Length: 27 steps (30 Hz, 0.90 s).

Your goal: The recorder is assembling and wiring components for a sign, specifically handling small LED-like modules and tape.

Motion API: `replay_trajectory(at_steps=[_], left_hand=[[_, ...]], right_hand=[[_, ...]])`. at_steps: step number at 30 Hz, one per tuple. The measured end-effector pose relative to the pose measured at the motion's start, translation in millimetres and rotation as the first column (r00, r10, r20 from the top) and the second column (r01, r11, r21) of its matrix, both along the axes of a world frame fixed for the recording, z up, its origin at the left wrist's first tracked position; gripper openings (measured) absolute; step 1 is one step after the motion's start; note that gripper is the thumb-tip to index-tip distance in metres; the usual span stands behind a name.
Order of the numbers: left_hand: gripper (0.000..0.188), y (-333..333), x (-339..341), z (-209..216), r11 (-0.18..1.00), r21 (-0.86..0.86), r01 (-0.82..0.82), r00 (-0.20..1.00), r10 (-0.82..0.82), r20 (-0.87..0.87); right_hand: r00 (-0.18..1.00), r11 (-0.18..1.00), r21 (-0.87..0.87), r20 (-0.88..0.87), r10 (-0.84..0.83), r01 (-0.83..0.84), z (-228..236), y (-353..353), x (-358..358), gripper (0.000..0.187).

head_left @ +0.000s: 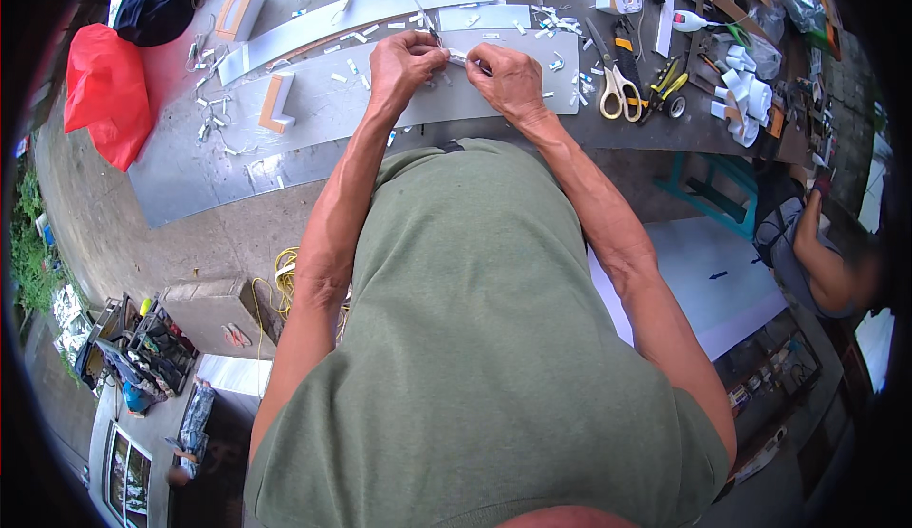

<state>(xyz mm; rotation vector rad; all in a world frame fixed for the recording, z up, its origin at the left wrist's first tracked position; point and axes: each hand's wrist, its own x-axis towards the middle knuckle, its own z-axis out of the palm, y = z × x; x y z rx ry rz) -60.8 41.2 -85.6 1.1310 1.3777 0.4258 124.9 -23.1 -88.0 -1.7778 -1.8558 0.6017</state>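
Over a long grey sheet (318, 115) on the worktable, both hands pinch the ends of a small white wired module (457, 56), which looks like an LED module. My left hand (404, 67) closes thumb and fingers on its left end, near a thin wire. Bent fingers of my right hand (511, 79) grip the right end, partly hiding it. More small white modules (559, 23) lie scattered on the sheet and around it. Behind the hands is a long white curved strip (370, 10).
Right of the sheet lie scissors (619, 99), yellow-handled pliers (669, 88), a tape roll (674, 105) and white curled scraps (746, 91). At left are a red bag (106, 96) and wood-edged white blocks (277, 103). Another person (807, 253) is at far right, near a teal stool (708, 191).
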Motion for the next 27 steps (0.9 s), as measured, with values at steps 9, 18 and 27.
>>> replay_trajectory(at_steps=[9,18,27], left_hand=[[0.049,-2,-13,-8,0.989,-0.122,-0.09,0.939,0.124,0.319],[0.046,-2,-2,-1,0.999,-0.023,-0.03,0.994,0.032,0.1],[0.044,-3,8,-3,0.997,0.067,-0.049,0.995,0.054,-0.079]], right_hand=[[1.0,1.0,-0.012,0.02,0.011,-0.011,0,1,1,0.008],[1.0,1.0,-0.03,-0.012,-0.008,0.007,-1,2,0,0.007],[1.0,1.0,-0.025,-0.031,-0.003,0.002,0,2,1,0.007]])
